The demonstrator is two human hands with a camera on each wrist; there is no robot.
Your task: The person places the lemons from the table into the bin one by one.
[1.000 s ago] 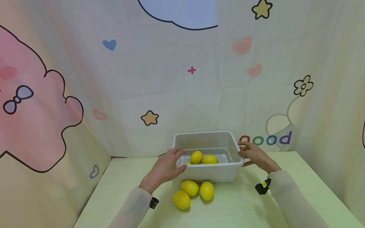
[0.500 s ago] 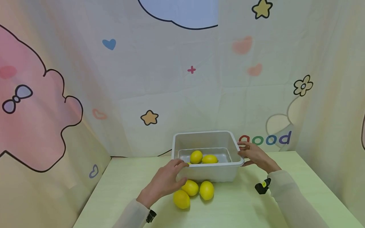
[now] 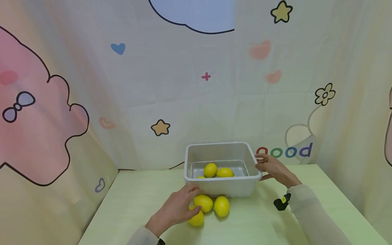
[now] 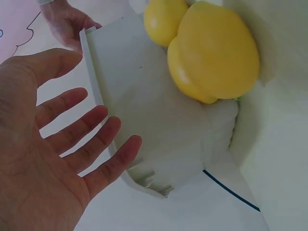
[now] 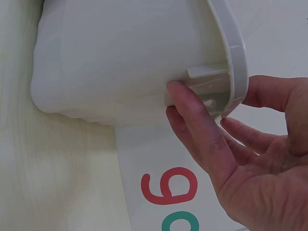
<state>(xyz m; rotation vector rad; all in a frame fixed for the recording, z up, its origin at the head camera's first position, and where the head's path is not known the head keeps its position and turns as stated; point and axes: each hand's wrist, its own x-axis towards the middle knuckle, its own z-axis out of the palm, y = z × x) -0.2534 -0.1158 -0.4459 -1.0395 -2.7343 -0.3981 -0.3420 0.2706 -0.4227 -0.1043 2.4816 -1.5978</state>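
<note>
A light grey plastic bin (image 3: pixel 220 188) stands at the back of the table with several lemons inside, among them a round one (image 3: pixel 210 170) and one lying sideways (image 3: pixel 225 172). In front of it, a cluster of three lemons holds one at the right (image 3: pixel 222 206), one at the back (image 3: pixel 204 203) and one nearest me (image 3: pixel 197 219). My left hand (image 3: pixel 177 206) hovers with spread, relaxed fingers over the left of this cluster, partly covering the nearest lemon. At the bin's right rim, my right hand (image 3: pixel 275 168) grips the edge, fingers against the outer wall (image 5: pixel 120 57).
The pale green table (image 3: pixel 134 197) runs back to a printed cloth backdrop (image 3: pixel 214 112) close behind the bin. Cloth also hangs along the left (image 3: pixel 92 163) and right (image 3: pixel 361 153) sides.
My left hand has come back from the bin's left front rim, down and toward me, to above the front lemons. The right hand stays on the rim.
</note>
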